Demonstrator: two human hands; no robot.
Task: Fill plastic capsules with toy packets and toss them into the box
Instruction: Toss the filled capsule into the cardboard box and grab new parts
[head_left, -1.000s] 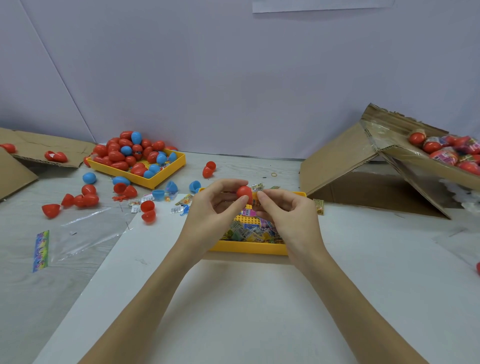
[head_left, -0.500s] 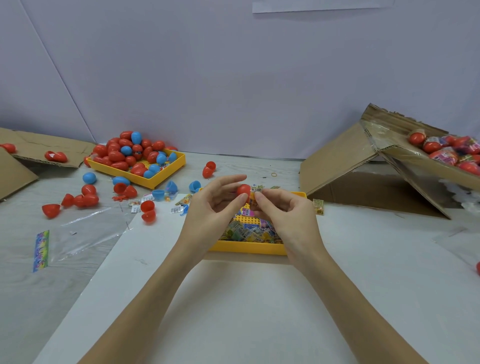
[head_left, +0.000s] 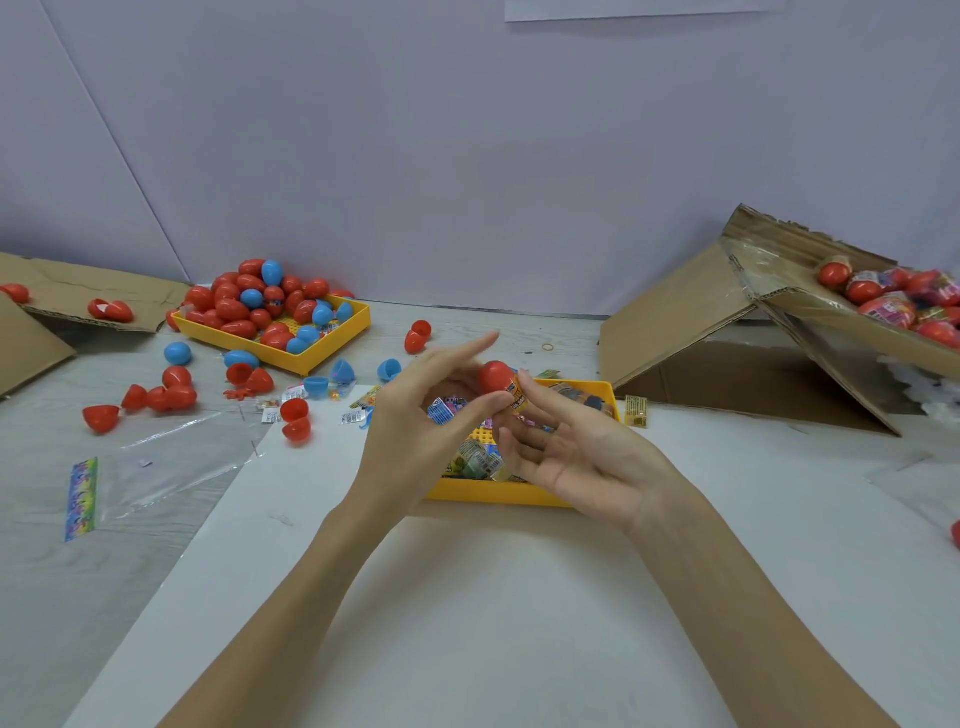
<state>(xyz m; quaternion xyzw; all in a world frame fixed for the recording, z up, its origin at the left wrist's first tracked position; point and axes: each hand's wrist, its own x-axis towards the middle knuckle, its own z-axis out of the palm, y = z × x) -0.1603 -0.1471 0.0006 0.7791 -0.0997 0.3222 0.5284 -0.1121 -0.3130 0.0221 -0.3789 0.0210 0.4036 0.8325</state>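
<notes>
Two cardboard pieces flank the scene; the right-hand cardboard box (head_left: 810, 312), tilted, holds filled red capsules. Nearer centre, a yellow tray (head_left: 493, 493) contains printed toy packets (head_left: 475, 460) whose lettering is too small to read. The left hand (head_left: 415, 415) pinches a red capsule (head_left: 494, 376) between thumb and fingers, forefinger extended. The right hand (head_left: 582, 457), palm up with fingers spread, touches an orange packet (head_left: 519, 396) protruding beside the capsule.
</notes>
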